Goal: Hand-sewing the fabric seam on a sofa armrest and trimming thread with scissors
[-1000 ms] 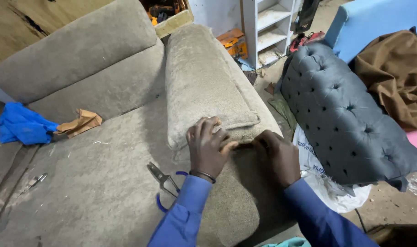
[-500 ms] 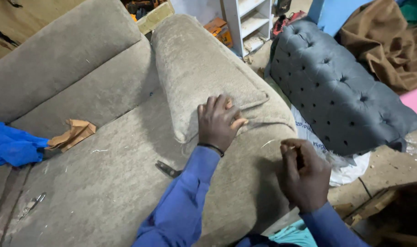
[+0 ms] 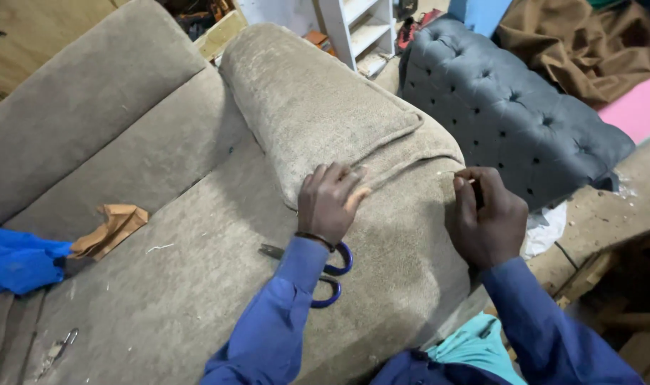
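Note:
My left hand (image 3: pixel 330 201) presses flat on the seam at the front of a beige sofa's armrest (image 3: pixel 318 107). Its fingers are spread on the fabric and hold nothing. My right hand (image 3: pixel 485 217) is closed in a pinch at the armrest's front edge, holding something thin like a needle or thread; it is too small to tell which. Blue-handled scissors (image 3: pixel 330 274) lie on the sofa seat (image 3: pixel 175 285), partly hidden under my left forearm.
A folded brown scrap (image 3: pixel 112 228) and a blue cloth (image 3: pixel 14 258) lie at the seat's left. A small metal tool (image 3: pixel 57 349) rests near the bottom left. A dark tufted cushion piece (image 3: pixel 510 114) stands to the right, with white shelving (image 3: pixel 360 28) and brown fabric (image 3: pixel 581 43) behind.
My right hand drew away to the right from the seam, then came back up to the armrest's front edge. The left hand stayed pressed on the seam. The view shifted, showing the scissors' handles.

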